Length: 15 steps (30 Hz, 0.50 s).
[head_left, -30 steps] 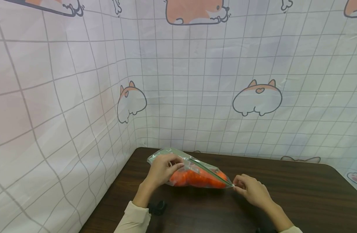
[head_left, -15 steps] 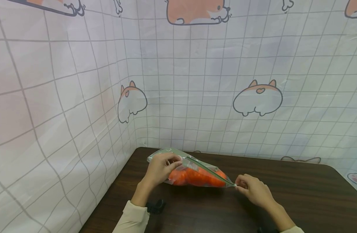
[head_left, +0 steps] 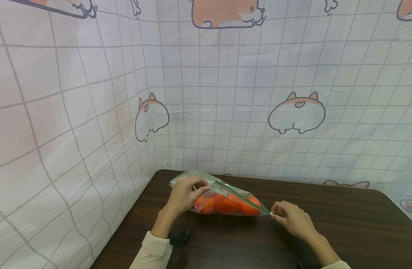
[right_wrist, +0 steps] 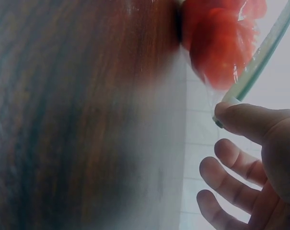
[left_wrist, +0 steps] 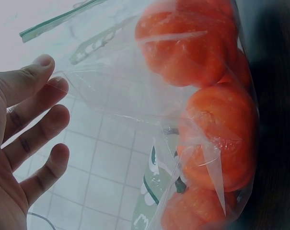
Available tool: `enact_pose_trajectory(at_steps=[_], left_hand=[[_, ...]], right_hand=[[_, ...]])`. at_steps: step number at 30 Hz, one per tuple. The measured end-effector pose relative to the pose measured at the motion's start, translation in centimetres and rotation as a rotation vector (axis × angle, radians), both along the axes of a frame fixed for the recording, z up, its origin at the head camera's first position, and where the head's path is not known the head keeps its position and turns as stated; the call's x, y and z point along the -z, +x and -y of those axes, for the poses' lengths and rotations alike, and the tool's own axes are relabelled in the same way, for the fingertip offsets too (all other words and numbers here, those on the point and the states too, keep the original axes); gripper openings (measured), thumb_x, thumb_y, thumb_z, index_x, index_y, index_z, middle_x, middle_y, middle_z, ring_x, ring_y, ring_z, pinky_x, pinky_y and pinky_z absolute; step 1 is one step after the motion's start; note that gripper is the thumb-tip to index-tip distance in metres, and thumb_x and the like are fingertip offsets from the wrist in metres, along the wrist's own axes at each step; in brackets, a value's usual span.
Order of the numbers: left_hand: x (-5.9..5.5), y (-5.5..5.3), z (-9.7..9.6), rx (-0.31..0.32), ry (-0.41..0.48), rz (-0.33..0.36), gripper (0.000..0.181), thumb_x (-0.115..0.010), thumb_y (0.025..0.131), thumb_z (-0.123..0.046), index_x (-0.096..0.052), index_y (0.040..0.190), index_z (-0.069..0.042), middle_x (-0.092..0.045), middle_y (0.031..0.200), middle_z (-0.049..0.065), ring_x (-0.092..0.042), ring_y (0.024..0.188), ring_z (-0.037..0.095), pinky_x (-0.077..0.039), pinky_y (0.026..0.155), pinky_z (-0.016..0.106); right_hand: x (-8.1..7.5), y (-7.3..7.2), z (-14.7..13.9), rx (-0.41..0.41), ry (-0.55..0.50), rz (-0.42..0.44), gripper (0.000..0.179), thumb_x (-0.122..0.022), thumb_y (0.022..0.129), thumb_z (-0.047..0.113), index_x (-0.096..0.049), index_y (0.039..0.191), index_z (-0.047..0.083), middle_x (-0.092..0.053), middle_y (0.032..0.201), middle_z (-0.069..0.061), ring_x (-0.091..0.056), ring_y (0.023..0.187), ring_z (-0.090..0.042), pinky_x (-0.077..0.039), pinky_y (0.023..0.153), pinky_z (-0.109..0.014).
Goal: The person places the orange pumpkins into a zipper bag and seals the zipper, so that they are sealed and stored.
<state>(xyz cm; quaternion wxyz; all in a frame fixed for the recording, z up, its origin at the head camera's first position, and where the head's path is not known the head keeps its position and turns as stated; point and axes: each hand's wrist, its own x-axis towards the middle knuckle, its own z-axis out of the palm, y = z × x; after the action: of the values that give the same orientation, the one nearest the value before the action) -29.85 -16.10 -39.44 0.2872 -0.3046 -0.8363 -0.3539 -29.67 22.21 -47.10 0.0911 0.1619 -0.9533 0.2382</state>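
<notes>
A clear zip bag point(head_left: 223, 190) with a green zip strip point(head_left: 243, 196) lies lengthwise at the back left of the table. Inside it are several orange-red tomatoes point(left_wrist: 216, 134), some with dark stems. My left hand point(head_left: 185, 194) pinches the bag's upper edge between thumb and index finger; the other fingers are spread, as the left wrist view shows. At the front right corner, my right hand point(head_left: 291, 218) pinches the end of the zip strip, where a small white piece point(right_wrist: 233, 100) shows beside the thumb. The strip runs slanting between the two hands.
The dark brown wooden table point(head_left: 354, 220) has a rounded far right corner. A white gridded cloth point(head_left: 226, 142) with cartoon dogs hangs behind it and along its left side. A black strap device point(head_left: 180, 238) sits at the left wrist.
Over the first half second my right hand and the strip's end shifted slightly right, and my left hand slightly left. Since then both hands and the bag have stayed nearly still.
</notes>
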Motion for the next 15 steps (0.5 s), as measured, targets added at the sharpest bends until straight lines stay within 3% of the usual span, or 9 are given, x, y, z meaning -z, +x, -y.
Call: enact_pose_trajectory(at_steps=[8, 15], left_hand=[[0.01, 0.1, -0.18, 0.007, -0.01, 0.034, 0.005, -0.079, 0.088, -0.02, -0.075, 0.091, -0.018, -0.073, 0.082, -0.008, -0.06, 0.068, 0.005, -0.053, 0.063, 0.021], [-0.02, 0.15, -0.8, 0.021, -0.04, 0.055, 0.005, -0.079, 0.089, -0.021, -0.075, 0.089, -0.018, -0.072, 0.08, -0.007, -0.06, 0.07, 0.005, -0.052, 0.064, 0.02]], right_hand=[[0.13, -0.07, 0.0, 0.004, -0.013, -0.001, 0.011, -0.076, 0.091, 0.023, -0.066, 0.093, 0.026, -0.06, 0.083, 0.008, -0.05, 0.065, -0.008, -0.04, 0.052, -0.027], [0.6, -0.15, 0.04, 0.003, -0.045, 0.053, 0.012, -0.074, 0.093, 0.023, -0.066, 0.101, 0.02, -0.063, 0.076, 0.009, -0.051, 0.059, -0.007, -0.041, 0.05, -0.026]])
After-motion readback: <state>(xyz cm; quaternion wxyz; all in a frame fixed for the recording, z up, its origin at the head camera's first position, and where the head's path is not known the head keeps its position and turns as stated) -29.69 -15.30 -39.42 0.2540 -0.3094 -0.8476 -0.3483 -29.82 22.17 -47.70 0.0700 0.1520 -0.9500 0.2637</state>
